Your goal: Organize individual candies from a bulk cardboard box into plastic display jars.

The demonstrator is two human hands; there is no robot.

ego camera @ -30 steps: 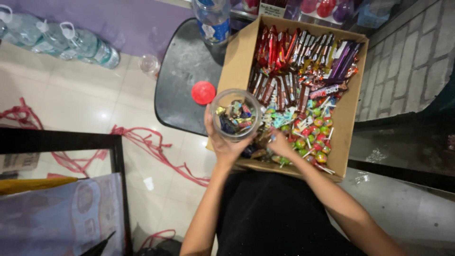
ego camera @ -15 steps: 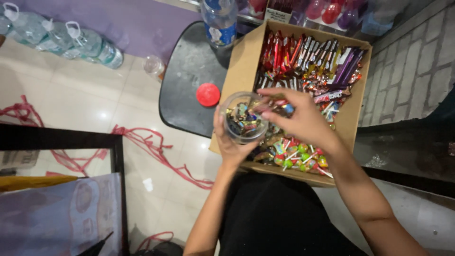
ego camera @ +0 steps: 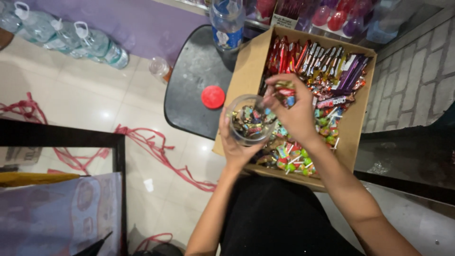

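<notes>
My left hand (ego camera: 235, 144) grips a clear plastic jar (ego camera: 250, 119) from below, and the jar is part full of wrapped candies. My right hand (ego camera: 295, 110) hovers right at the jar's open mouth, its fingers pinched on a few wrapped candies (ego camera: 284, 91). Both hands are over a cardboard box (ego camera: 246, 64) that rests on my lap. The box holds rows of red and purple wrapped bars at its far end and green lollipops (ego camera: 296, 163) at its near end.
A red jar lid (ego camera: 213, 96) lies on a dark round stool top (ego camera: 192, 90) left of the box. A water bottle (ego camera: 227, 23) stands at the stool's far edge. Large water jugs (ego camera: 71, 38) line the purple wall. Red string (ego camera: 156, 151) trails over the tiled floor.
My right hand rose from the lollipops at the box's near end with candies and moved up to the jar's mouth. The jar stayed in my left hand.
</notes>
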